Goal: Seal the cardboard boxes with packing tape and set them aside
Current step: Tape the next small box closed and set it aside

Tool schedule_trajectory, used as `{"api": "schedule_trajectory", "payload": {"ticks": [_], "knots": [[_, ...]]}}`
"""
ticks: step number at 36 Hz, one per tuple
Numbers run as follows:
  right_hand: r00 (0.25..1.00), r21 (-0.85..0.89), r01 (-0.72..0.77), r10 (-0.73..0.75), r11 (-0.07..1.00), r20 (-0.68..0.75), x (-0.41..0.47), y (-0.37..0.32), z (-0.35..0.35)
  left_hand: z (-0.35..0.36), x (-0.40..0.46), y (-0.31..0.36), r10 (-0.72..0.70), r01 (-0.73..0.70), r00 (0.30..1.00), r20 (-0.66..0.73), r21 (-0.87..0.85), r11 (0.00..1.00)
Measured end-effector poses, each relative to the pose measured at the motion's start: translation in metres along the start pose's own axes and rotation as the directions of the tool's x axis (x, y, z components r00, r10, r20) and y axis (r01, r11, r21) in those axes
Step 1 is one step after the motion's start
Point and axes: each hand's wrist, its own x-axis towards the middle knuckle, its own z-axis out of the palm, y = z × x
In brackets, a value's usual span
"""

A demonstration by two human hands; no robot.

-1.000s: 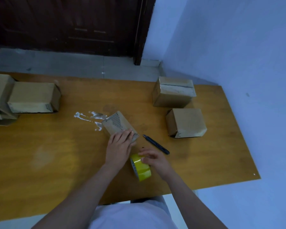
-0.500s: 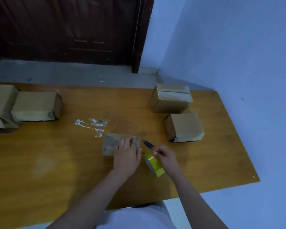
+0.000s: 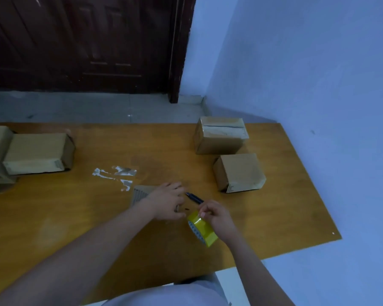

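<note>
Yellow packing tape (image 3: 202, 227) sits in your right hand (image 3: 219, 217) at lower centre of the frame, fingers curled round the top of the roll, which stands on edge on the wooden table (image 3: 75, 217), its open core facing lower left. Your left hand (image 3: 167, 202) rests with fingers spread on a small flattened cardboard box (image 3: 139, 194) at frame centre. Half a second ago that box showed more of its top face; now your hand and wrist cover most of it, leaving only its left end with printed stripes visible, so its long axis cannot be told for certain. The roll has dropped slightly lower and to the right, and your right hand has lifted clear of the dark pen (image 3: 194, 198), which lies diagonally from upper left to lower right between your hands. Two boxes stand at right: a taped box (image 3: 221, 135) near the far edge, a plain box (image 3: 239, 172) just in front of it. More cardboard boxes (image 3: 35, 153) sit at the left edge. White tape scraps (image 3: 115, 174) lie just beyond the flattened box.
</note>
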Motion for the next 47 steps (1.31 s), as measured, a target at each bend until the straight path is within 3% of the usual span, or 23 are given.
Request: {"api": "schedule_trajectory", "payload": {"ticks": [10, 13, 15, 16, 18, 21, 30, 32, 34, 38, 40, 42, 44, 47], "knots": [[1.0, 0.018, -0.016, 0.016, 1.0, -0.01, -0.003, -0.009, -0.003, 0.0, 0.002, 0.024, -0.227, 0.223, 0.974, -0.025, -0.105, 0.969], [0.999, 0.019, 0.01, -0.01, 1.0, -0.046, -0.003, -0.018, -0.013, 0.008, -0.004, 0.023, -0.244, 0.187, 0.95, -0.196, -0.267, 0.945], [0.998, 0.029, 0.037, -0.036, 0.999, -0.054, -0.002, -0.026, -0.019, 0.008, -0.011, 0.023, -0.3, 0.073, 0.86, -0.413, -0.481, 0.874], [0.998, 0.036, 0.049, -0.047, 0.998, -0.051, -0.001, -0.031, -0.021, 0.006, -0.014, 0.024, -0.323, -0.013, 0.823, -0.468, -0.583, 0.812], [0.996, 0.065, 0.075, -0.071, 0.995, -0.054, 0.002, -0.04, -0.025, -0.008, -0.021, 0.029, -0.316, -0.119, 0.824, -0.47, -0.689, 0.715], [0.992, 0.098, 0.115, -0.109, 0.988, -0.064, 0.006, -0.054, -0.029, -0.03, -0.025, 0.042, -0.27, -0.167, 0.826, -0.495, -0.672, 0.721], [0.961, 0.02, 0.225, -0.218, 0.974, -0.172, 0.006, -0.095, -0.027, -0.059, -0.032, 0.04, -0.495, -0.07, 0.649, -0.577, -0.694, 0.717], [0.969, 0.09, 0.212, -0.197, 0.973, -0.146, 0.001, -0.103, -0.028, -0.064, -0.035, 0.033, -0.597, -0.08, 0.608, -0.523, -0.789, 0.609], [0.988, 0.251, 0.139, -0.118, 0.958, -0.099, -0.009, -0.111, -0.032, -0.068, -0.037, 0.024, -0.699, -0.092, 0.609, -0.375, -0.909, 0.407], [0.979, 0.361, 0.145, -0.187, 0.921, 0.083, -0.027, -0.121, -0.041, -0.071, -0.034, 0.009, -0.722, -0.099, 0.692, 0.005, -0.99, -0.102], [0.961, 0.396, 0.183, -0.249, 0.9, 0.121, -0.033, -0.124, -0.041, -0.072, -0.03, 0.004, -0.656, -0.052, 0.742, 0.137, -0.964, -0.261], [0.96, 0.399, 0.187, -0.253, 0.898, 0.119, -0.035, -0.126, -0.04, -0.073, -0.026, -0.001, -0.629, -0.014, 0.764, 0.144, -0.971, -0.24], [0.979, 0.376, 0.151, -0.192, 0.914, 0.074, -0.035, -0.123, -0.035, -0.077, -0.02, -0.009, -0.656, -0.048, 0.752, 0.058, -0.989, -0.142], [0.997, 0.121, -0.004, 0.013, 0.993, -0.075, -0.036, -0.11, -0.025, -0.079, -0.013, -0.026, -0.729, -0.123, 0.684, -0.031, -0.99, -0.074]]}}
